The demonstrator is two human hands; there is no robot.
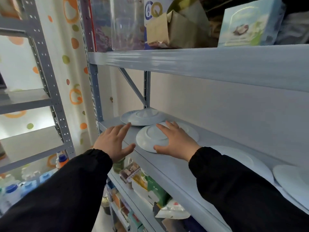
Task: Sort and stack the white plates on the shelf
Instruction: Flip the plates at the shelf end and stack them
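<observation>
Hands [173, 141] spread over upturned plate [150, 136]

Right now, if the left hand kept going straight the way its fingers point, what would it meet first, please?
Probably the far plates: the left hand is open, with its fingertips just short of their near rim. Depth is unclear.
</observation>
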